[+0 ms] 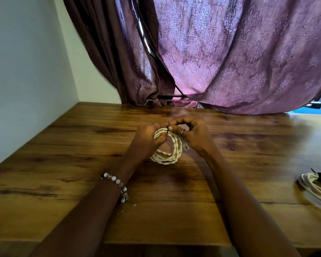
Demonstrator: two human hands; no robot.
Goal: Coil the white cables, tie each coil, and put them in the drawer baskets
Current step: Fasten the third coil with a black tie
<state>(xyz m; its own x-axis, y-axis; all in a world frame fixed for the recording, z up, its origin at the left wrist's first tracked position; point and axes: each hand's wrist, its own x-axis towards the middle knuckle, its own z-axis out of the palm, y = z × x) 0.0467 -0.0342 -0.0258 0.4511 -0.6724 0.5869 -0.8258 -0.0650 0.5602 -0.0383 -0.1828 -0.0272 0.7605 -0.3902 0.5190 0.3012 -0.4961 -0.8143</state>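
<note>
I see the table (63, 164) running up to the wall (26, 71) on the left and the curtain (230, 52) behind. My 2 hands meet at the table's middle: left hand (148, 136) left of the coil (167, 145), right hand (191, 134) right of it, both pinching the tie (168, 129) on its far edge. A 2nd coil (315, 188) lies on the table, far right.

Wooden bench (63, 164) is filling the lower view, grain running crosswise, catching glare toward the far right. Pale wall (22, 71) is standing on the left. Purple patterned curtain (230, 52) is hanging behind, daylight glowing through it.
</note>
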